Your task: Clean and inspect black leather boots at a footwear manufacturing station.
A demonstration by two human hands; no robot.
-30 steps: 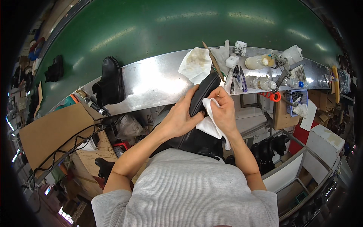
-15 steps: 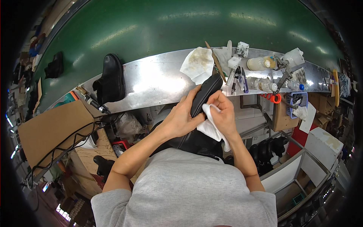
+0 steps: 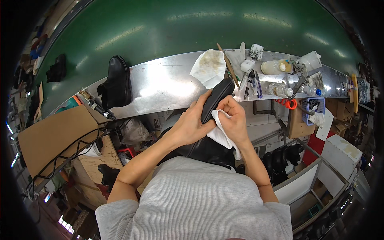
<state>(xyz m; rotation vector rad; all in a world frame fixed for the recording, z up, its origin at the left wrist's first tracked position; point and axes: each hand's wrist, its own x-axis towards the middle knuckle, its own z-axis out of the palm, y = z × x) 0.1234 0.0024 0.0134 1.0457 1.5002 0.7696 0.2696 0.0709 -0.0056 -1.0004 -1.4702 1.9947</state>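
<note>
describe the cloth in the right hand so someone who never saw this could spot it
Start at the steel bench edging the green belt. In front of it both hands grip a black shoe. The white cloth hangs bunched from the right hand, clean, unlike the stained rag on the bench.

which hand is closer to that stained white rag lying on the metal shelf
Right. The right hand, gripping a white cloth against the black shoe, is just below the stained rag. The left hand holds the shoe lower and further left.

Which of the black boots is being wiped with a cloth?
The black leather boot held in both hands at centre; the other black ankle boot stands untouched on the metal shelf.
</note>
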